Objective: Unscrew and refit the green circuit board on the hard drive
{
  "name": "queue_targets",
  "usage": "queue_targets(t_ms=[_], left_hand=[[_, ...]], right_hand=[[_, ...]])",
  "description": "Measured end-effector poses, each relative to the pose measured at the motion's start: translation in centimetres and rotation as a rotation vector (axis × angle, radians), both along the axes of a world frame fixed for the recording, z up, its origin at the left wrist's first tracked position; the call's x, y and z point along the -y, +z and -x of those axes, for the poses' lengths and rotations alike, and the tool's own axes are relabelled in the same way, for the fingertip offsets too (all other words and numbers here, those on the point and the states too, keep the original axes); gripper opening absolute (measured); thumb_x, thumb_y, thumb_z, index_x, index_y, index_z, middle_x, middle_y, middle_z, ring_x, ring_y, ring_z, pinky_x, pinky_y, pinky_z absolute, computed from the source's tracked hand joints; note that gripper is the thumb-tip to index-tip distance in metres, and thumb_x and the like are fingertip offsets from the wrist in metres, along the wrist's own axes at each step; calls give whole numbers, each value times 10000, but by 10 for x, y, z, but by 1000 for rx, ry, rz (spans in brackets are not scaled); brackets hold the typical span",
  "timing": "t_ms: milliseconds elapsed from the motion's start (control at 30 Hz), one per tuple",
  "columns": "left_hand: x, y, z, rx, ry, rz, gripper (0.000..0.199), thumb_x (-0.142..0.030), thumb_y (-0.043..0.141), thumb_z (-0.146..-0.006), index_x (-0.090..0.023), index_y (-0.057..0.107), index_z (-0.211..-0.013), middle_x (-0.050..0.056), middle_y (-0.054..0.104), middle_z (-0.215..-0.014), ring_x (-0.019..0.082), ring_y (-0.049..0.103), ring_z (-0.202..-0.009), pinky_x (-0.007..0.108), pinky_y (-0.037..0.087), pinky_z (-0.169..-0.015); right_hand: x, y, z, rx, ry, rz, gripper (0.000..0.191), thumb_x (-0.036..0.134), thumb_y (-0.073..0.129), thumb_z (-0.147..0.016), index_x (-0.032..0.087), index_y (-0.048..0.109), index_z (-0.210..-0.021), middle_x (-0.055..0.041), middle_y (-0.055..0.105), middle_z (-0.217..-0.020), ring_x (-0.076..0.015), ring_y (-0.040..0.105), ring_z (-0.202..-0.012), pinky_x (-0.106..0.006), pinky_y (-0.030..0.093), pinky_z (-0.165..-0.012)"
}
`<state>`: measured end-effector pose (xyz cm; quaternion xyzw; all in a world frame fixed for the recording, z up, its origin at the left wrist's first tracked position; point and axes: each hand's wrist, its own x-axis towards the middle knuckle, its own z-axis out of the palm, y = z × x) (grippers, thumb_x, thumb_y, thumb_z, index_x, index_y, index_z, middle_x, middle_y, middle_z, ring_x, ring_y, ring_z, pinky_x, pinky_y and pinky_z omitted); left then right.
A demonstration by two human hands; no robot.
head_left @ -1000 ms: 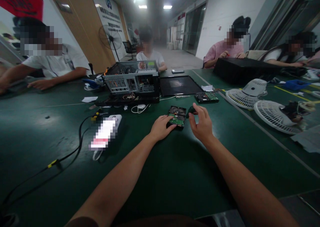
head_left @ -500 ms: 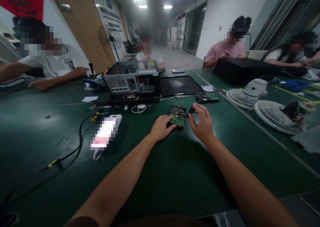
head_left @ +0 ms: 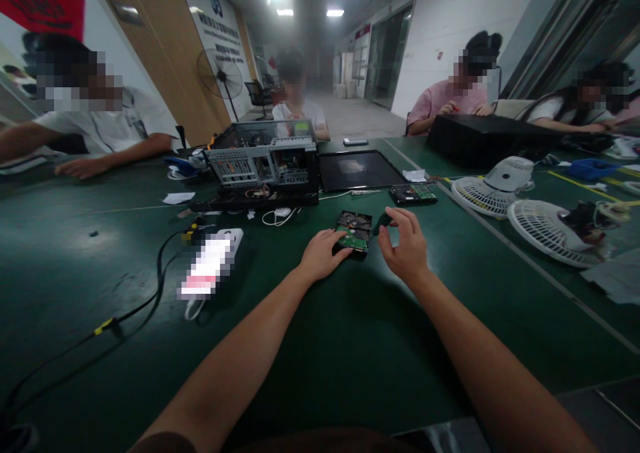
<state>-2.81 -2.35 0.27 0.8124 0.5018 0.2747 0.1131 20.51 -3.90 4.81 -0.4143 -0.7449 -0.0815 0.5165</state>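
Observation:
A hard drive lies on the green table with its green circuit board facing up. My left hand grips it along its left and near sides, fingers over the board's edge and thumb at the front. On the other side, my right hand pinches the dark handle of a small screwdriver between thumb and fingers. The screwdriver slants down towards the drive's right edge. Its tip is too small and dark to make out, so I cannot tell whether it touches the drive.
Beyond the drive stands an opened computer case, beside a black side panel. A second hard drive lies to the right, near white fan parts. A phone and a black cable are left. Several people sit around the table.
My right hand and the screwdriver have shifted very slightly, the handle leaning a little differently. The left hand and the hard drive hold their place.

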Motion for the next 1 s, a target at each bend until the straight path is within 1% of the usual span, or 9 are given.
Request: queue_targets(t_ms=[100,200,300,500,700,800,867,967,1000], left_hand=[[-1,-1,0,-1,-2,-8,538,-536,598,-947,-257,585,-1407,73,620,-1406,284,500,-1359,458,391,-1165],[-1,-2,0,-3,-1,0,540,-540,602,-943,-268,583,-1409,67,614,-1417,283,493,-1368,465,385,-1171],[-1,-3,0,-4,6,9,541,-540,606,-940,-277,579,-1413,62,611,-1422,286,489,-1372,474,384,-1172],[-1,-2,1,-3,12,11,540,-547,597,-945,-282,578,-1414,66,606,-1426,293,489,-1370,481,400,-1157],[-1,-2,1,-4,1,2,542,-542,595,-949,-265,577,-1414,76,610,-1419,292,490,-1368,477,387,-1166],[0,-1,1,-2,7,5,536,-540,595,-949,-272,576,-1413,73,607,-1423,292,490,-1368,481,393,-1161],[1,0,1,-1,7,10,535,-535,600,-947,-275,576,-1414,68,607,-1423,292,491,-1367,479,397,-1159],[1,1,1,5,-1,4,539,-532,605,-945,-261,584,-1410,69,614,-1416,286,496,-1362,459,394,-1164],[1,1,1,5,-3,1,540,-533,603,-946,-256,585,-1410,70,615,-1416,284,497,-1360,454,393,-1165]], right_hand=[[-1,0,0,-16,11,3,479,218,587,-940,256,475,-1403,-129,571,-1303,-260,623,-1120,-462,609,-880],[-2,-1,0,-38,-29,6,436,287,633,-929,262,513,-1347,-113,571,-1233,-238,637,-1001,-455,616,-836],[-1,0,0,-42,-53,6,433,331,667,-911,266,531,-1317,-99,564,-1173,-232,627,-957,-456,611,-832],[2,2,2,-33,-34,21,447,280,604,-937,258,498,-1371,-111,552,-1185,-237,625,-959,-469,603,-843],[1,0,1,-72,-47,-8,422,317,685,-898,257,542,-1291,-91,531,-1153,-211,611,-906,-437,615,-798],[1,-1,2,-54,-20,17,458,293,648,-920,266,511,-1355,-102,532,-1208,-212,621,-925,-448,619,-821],[0,-1,2,-63,-3,26,481,270,621,-930,261,482,-1391,-121,526,-1275,-226,629,-982,-452,626,-824],[-2,-3,3,-89,-3,-4,480,266,647,-917,236,489,-1369,-143,542,-1321,-265,614,-1118,-455,630,-835],[-2,-3,2,-90,-4,-13,473,268,661,-912,231,498,-1354,-143,557,-1321,-270,614,-1138,-457,628,-845]])
